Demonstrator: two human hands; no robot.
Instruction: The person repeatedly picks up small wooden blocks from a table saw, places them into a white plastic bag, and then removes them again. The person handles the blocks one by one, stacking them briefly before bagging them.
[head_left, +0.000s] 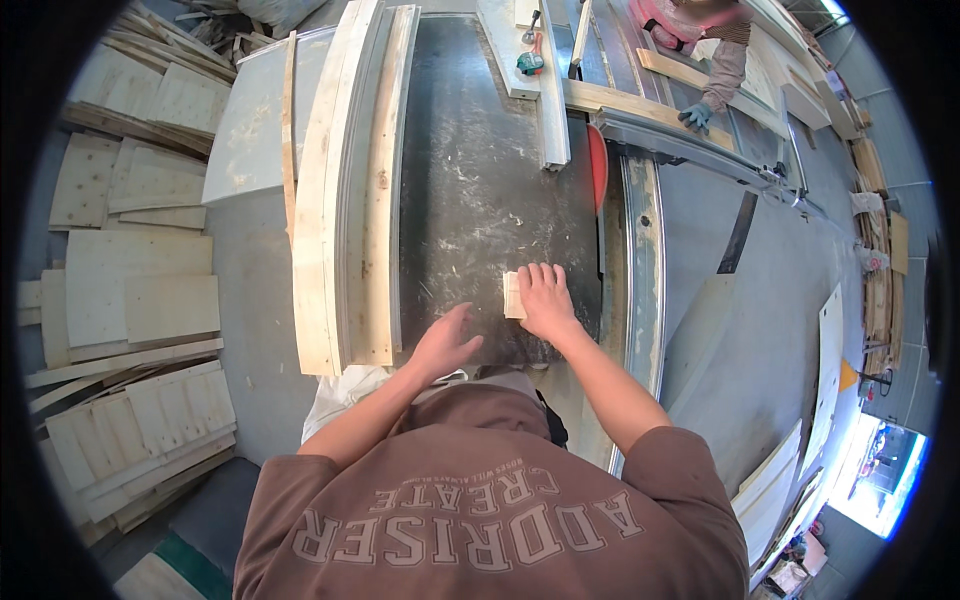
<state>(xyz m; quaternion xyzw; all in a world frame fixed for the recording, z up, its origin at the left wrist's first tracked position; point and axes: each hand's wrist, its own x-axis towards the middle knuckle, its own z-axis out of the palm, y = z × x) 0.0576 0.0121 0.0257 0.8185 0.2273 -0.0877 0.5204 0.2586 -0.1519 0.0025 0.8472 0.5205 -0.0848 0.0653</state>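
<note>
My right hand (pixel 546 303) is closed over a small pale wood block (pixel 513 295) on the dark saw table (pixel 455 190). The block's left side shows lines, as if several short pieces lie together; its right side is hidden under the fingers. Near the table's front edge, my left hand (pixel 447 345) hovers with fingers and thumb apart, holding nothing. It is just right of the near ends of long boards (pixel 340 200) stacked on the table's left side.
A red blade guard (pixel 598 167) stands at the table's right. Beyond it, a co-worker's gloved hand (pixel 695 117) rests on a long board (pixel 640 104). A green-and-red tool (pixel 530 62) lies at the far end. Wood panels (pixel 140 290) are piled at left.
</note>
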